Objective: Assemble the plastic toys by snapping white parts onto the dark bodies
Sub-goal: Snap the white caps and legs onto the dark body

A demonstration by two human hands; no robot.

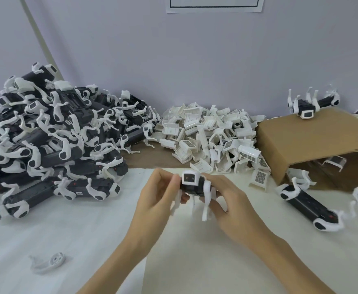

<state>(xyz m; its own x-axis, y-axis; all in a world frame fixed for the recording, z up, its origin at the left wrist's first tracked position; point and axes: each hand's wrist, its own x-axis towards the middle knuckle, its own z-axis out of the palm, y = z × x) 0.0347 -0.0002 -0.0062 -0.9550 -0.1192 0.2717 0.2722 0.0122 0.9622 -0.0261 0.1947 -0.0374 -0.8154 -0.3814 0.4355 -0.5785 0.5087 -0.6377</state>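
Between both hands [191,193], toy [192,185] legs blurred, body partly hidden.

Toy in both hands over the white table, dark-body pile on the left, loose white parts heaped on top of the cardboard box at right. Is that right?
Not quite. The head view shows the white parts heaped on the table beside the box, on its left, not on top of it. What sits on the box is an assembled toy. The rest holds: left hand and right hand hold the toy, with the pile on the left.
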